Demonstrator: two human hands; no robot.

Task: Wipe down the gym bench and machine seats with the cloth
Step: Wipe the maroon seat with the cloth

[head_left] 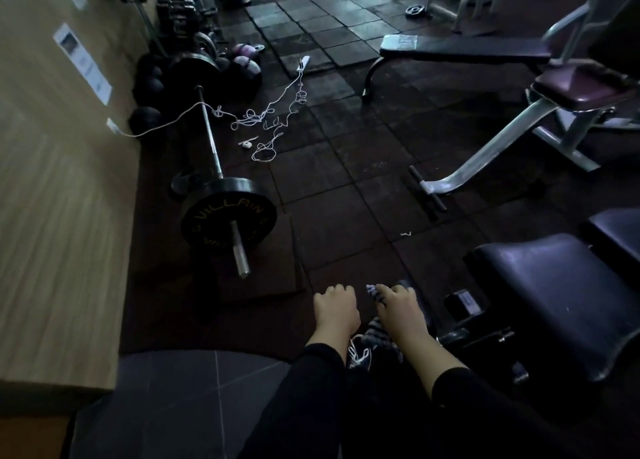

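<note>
Both hands hang low over the dark floor mats, side by side but apart. The right hand [398, 306] grips a striped cloth [379, 334] — it bunches under the palm and pokes out past the fingertips. The left hand [336, 308] is curled, holding nothing. Just right of the hands sits a padded machine seat [554, 299]; a flat bench [464, 48] lies far ahead.

Dim throughout, with a cold bluish cast. Faint sheen on the floor tiles [346, 18] far back; deep murk below. Soft, grainy, bowed at the edges by the wide lens.
</note>
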